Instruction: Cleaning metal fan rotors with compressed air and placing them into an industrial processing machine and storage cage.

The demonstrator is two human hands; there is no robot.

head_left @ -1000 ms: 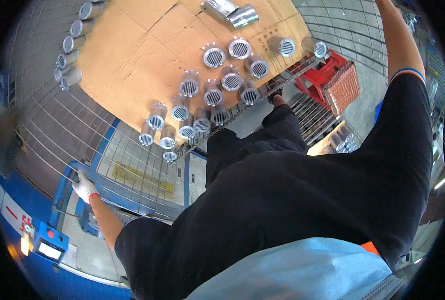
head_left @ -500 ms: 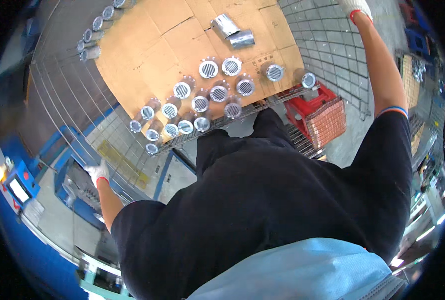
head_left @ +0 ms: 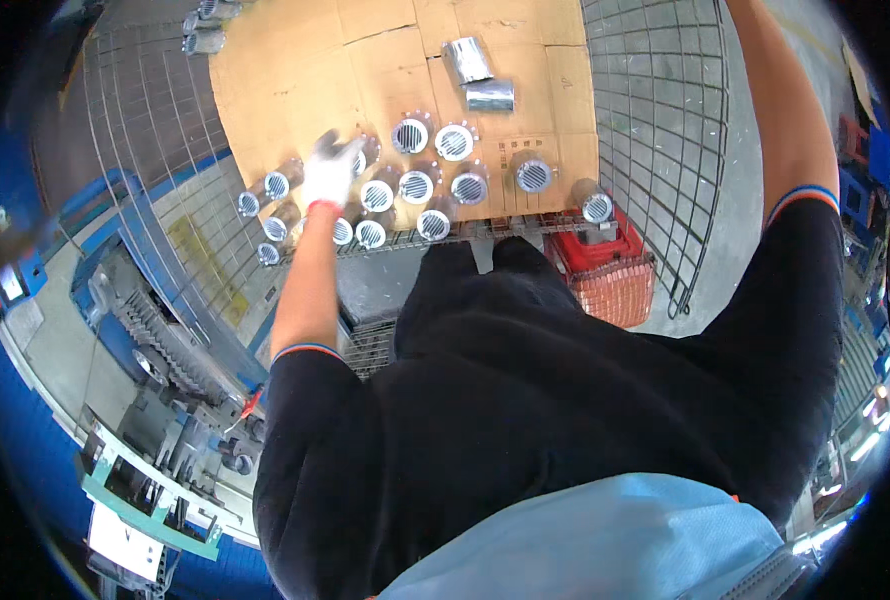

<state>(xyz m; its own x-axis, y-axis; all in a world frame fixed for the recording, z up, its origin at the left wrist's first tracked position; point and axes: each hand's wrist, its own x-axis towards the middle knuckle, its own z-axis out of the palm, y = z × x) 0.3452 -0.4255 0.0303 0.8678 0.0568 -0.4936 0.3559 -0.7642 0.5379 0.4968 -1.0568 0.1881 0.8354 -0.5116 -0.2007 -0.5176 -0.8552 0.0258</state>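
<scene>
My left hand (head_left: 331,172), in a white knit glove with a red cuff, is over the left part of a cardboard sheet (head_left: 295,85). Its fingers look spread, the tips close to a slotted metal cylinder (head_left: 368,151); whether they touch it I cannot tell. Around the hand stand several more silver cylinders (head_left: 415,187) with striped, slotted round ends, grouped along the near edge. Two shiny metal pieces, a tube (head_left: 468,61) and a shorter one (head_left: 491,96), lie farther back. My right forearm (head_left: 790,110) runs out past the top edge, so that hand is hidden.
Wire mesh panels (head_left: 662,130) flank the cardboard on both sides. Below its near right corner sits a red crate (head_left: 595,248) beside a woven reddish bundle (head_left: 615,292). More cylinders (head_left: 203,42) stand at the far left. Machinery (head_left: 170,430) is at lower left.
My left hand has swung from beside the left mesh panel up and right, over the cylinders. My right hand has left the view at the top. The view has turned slightly.
</scene>
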